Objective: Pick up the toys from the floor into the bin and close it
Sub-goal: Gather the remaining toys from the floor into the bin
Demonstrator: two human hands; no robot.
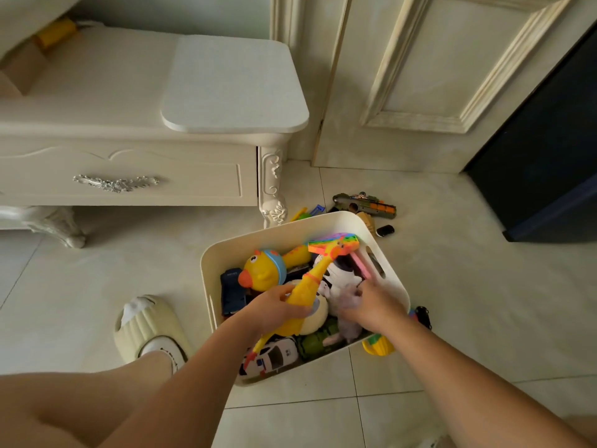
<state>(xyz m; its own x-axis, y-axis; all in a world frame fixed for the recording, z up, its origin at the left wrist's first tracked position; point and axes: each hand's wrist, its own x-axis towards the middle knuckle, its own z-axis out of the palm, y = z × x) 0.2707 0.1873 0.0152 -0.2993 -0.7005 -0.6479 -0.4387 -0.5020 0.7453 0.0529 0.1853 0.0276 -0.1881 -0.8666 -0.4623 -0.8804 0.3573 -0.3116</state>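
Left hand [274, 307], fingers curled round a rubber chicken [318, 273], apparently fits it into the crowded bin [290, 228], while the right hand [376, 307], fingers hidden, presses a plush toy [350, 300] aside.

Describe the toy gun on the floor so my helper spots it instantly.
Find the carved white cabinet leg; right of it, tiles beyond the cream bin's far rim hold scattered toys. The toy gun lies farthest back: long, olive-grey, with an orange end, unlike the small black toy nearer the bin.

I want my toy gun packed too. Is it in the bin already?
No, the toy gun lies on the floor beyond the bin.
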